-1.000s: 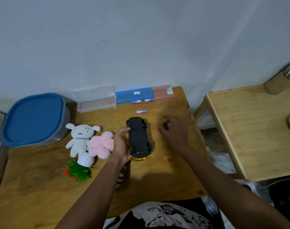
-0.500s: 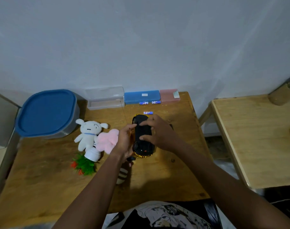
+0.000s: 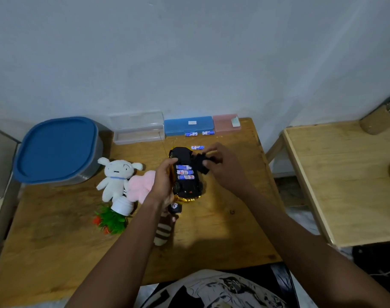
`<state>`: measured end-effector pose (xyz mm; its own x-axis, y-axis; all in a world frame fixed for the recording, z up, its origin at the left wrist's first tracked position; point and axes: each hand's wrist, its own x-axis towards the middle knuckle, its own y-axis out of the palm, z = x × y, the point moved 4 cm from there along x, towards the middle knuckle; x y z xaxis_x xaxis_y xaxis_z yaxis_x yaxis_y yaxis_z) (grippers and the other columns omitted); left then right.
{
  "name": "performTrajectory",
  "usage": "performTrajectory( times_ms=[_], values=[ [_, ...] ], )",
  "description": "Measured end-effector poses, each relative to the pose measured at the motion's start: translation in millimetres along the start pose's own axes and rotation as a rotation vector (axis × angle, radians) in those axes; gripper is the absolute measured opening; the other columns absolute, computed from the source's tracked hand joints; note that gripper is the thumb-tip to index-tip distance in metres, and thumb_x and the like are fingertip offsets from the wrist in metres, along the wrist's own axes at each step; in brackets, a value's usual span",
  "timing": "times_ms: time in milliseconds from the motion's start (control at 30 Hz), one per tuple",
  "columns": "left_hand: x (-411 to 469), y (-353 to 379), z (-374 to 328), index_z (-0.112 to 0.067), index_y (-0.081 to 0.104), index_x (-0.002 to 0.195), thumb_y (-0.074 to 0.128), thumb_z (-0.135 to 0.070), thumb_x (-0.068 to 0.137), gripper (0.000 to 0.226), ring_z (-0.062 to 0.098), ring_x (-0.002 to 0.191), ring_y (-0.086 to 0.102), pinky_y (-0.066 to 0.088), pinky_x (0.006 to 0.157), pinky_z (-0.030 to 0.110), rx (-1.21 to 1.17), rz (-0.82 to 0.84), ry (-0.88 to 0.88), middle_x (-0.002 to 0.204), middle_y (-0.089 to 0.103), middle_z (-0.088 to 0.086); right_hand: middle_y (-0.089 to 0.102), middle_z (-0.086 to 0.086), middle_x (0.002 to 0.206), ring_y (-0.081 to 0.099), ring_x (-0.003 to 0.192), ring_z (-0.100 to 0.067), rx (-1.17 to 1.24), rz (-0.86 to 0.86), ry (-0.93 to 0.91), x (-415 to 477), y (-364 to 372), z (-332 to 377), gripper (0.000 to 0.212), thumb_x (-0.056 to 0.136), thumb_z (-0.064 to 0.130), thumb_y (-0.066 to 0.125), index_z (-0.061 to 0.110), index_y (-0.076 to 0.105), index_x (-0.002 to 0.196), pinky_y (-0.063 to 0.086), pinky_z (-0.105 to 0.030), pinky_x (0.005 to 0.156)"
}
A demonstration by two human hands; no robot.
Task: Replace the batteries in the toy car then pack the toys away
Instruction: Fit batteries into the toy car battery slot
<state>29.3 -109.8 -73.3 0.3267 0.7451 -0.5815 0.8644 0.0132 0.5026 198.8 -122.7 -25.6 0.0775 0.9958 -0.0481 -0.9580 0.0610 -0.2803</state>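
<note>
- The battery cover is now coming off: one second ago the underside of the toy car was showing plain black and closed; half a second ago the right hand was lying over it.
- The right hand is holding the cover just right of the car, fingers curled and pinching it.
- The left hand is gripping the car's left flank as before, thumb and fingers clamped round it. The car is lying upside down, low over the middle of the table.
- Three cells are showing side by side in the open bay.
- Three more are lying loose: one battery just beyond the car, a pair against the blue case.
- Judgement: the swap is only beginning; which set is fresh cannot be told.
- The white plush and pink plush are waiting unpacked; the lidded bin is sitting closed.
</note>
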Motion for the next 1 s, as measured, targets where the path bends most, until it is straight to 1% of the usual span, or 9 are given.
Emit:
performTrajectory(
  times_ms=[67,133,400,533,667,733,833,900,1000],
  values=[
    [0.2,-3.7,-5.8,-0.001,0.064,0.115,0.045,-0.027,0.095,0.038,0.027,0.076,0.068,0.060,0.067,0.035,-0.028,-0.023,-0.010,0.088,0.070,0.014,0.062,0.006,0.103,0.061,0.095,-0.006,-0.013,-0.118,0.069,5.7,-8.4,-10.5,0.025,0.091,-0.003,0.060,0.017,0.060,0.106,0.051,-0.008,0.064],
    [1.4,-9.8,-9.6,0.000,0.064,0.111,0.044,-0.025,0.095,0.036,0.028,0.074,0.066,0.060,0.065,0.035,-0.048,-0.035,-0.005,0.087,0.069,0.015,0.060,0.001,0.106,0.056,0.094,-0.006,-0.130,-0.078,0.147,10.5,-5.4,-27.4,0.026,0.092,-0.003,0.058,0.018,0.062,0.106,0.046,-0.004,0.058],
    [-1.9,-19.6,-8.2,-0.002,0.066,0.100,0.037,-0.026,0.096,0.038,0.024,0.064,0.067,0.057,0.060,0.029,0.009,-0.053,-0.022,0.078,0.071,0.012,0.059,0.009,0.079,0.058,0.074,-0.009,-0.463,0.196,0.155,13.3,39.0,-73.3,0.031,0.090,-0.001,0.058,0.029,0.064,0.091,0.049,-0.026,0.066],
    [-3.7,-27.1,-5.4,-0.003,0.066,0.104,0.040,-0.025,0.095,0.036,0.025,0.068,0.067,0.059,0.062,0.031,0.022,-0.092,0.006,0.083,0.071,0.012,0.068,0.001,0.094,0.062,0.087,-0.017,-0.676,0.120,0.047,7.7,43.7,-77.0,0.022,0.087,0.010,0.063,0.024,0.070,0.102,0.053,-0.036,0.081],
    [-4.6,-28.9,-0.9,-0.003,0.067,0.105,0.041,-0.025,0.094,0.035,0.026,0.072,0.066,0.058,0.064,0.032,0.011,-0.099,0.008,0.085,0.071,0.012,0.062,0.004,0.112,0.052,0.110,-0.020,-0.846,-0.027,-0.041,-5.2,42.0,-72.7,0.025,0.087,0.026,0.069,0.026,0.065,0.112,0.042,-0.039,0.092],
    [-4.5,-27.2,1.6,-0.003,0.067,0.107,0.041,-0.026,0.094,0.037,0.027,0.073,0.066,0.058,0.066,0.033,0.009,-0.091,0.001,0.087,0.071,0.013,0.063,0.006,0.112,0.054,0.107,-0.016,-0.772,-0.125,0.001,-9.6,35.0,-69.9,0.029,0.086,0.027,0.069,0.027,0.064,0.115,0.046,-0.036,0.087],
    [-3.3,-20.8,6.7,-0.003,0.068,0.107,0.040,-0.030,0.095,0.041,0.028,0.074,0.067,0.059,0.067,0.034,-0.011,-0.064,-0.005,0.088,0.070,0.013,0.066,0.011,0.097,0.058,0.082,-0.005,-0.451,-0.233,0.083,-14.1,21.8,-54.5,0.034,0.087,0.023,0.070,0.027,0.063,0.120,0.052,-0.029,0.074],
    [-2.4,-13.4,10.5,-0.003,0.068,0.109,0.039,-0.032,0.095,0.043,0.028,0.076,0.068,0.059,0.069,0.035,-0.018,-0.046,-0.004,0.090,0.071,0.014,0.064,0.014,0.089,0.059,0.071,-0.002,-0.304,-0.235,0.055,-18.1,18.4,-37.6,0.039,0.086,0.019,0.071,0.027,0.060,0.123,0.052,-0.020,0.065],
    [-2.0,0.2,16.3,-0.005,0.068,0.112,0.037,-0.034,0.096,0.045,0.027,0.079,0.070,0.059,0.072,0.036,-0.018,-0.013,0.001,0.093,0.072,0.014,0.065,0.014,0.087,0.061,0.073,-0.001,-0.200,-0.183,0.003,-22.0,21.6,-16.3,0.045,0.085,0.017,0.072,0.030,0.056,0.126,0.050,-0.013,0.061]
  ],
)
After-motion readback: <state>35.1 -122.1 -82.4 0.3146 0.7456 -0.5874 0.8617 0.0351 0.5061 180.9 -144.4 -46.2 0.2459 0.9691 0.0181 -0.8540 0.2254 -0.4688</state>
